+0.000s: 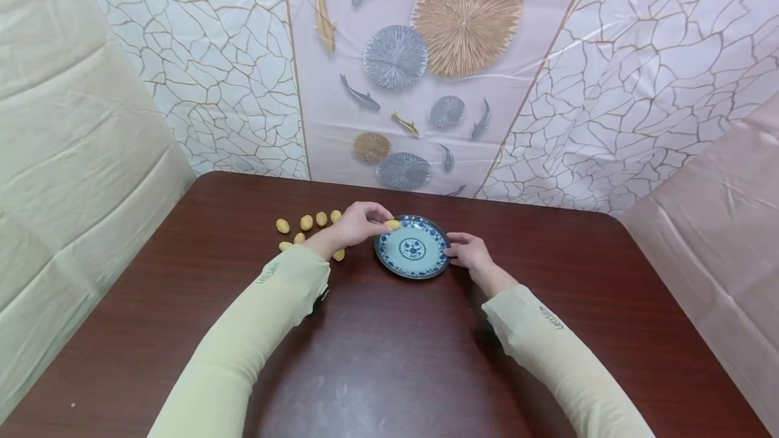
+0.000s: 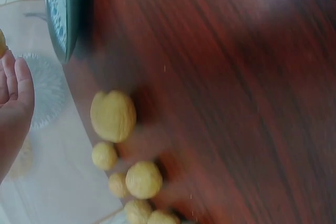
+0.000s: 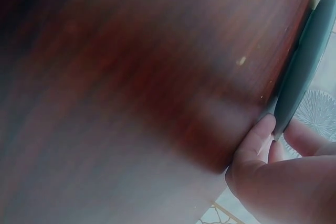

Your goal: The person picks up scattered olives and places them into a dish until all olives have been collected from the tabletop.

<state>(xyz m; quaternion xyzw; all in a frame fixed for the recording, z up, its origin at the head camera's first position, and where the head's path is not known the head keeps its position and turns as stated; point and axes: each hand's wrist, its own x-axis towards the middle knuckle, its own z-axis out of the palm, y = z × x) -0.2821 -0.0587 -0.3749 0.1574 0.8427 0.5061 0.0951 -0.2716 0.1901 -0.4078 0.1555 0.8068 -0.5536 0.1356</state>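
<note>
In the head view, the left hand (image 1: pixel 359 225) pinches one small yellow piece (image 1: pixel 393 224) between thumb and fingers, at the upper left rim of the plate (image 1: pixel 414 261); whether the piece touches this rim, I cannot tell. The plate is slightly below and right of the frame's centre. The right hand (image 1: pixel 471 254) grips its right edge with thumb and fingers. Other yellow pieces (image 1: pixel 306 222) lie on the brown table (image 1: pixel 365 357), left of centre.

Plate (image 1: pixel 414 249) on table (image 1: pixel 377 357), toward far edge; loose pieces (image 1: pixel 306 222) to its left, right hand (image 1: pixel 471 255) at right rim; backdrop (image 1: pixel 395 107) behind.
</note>
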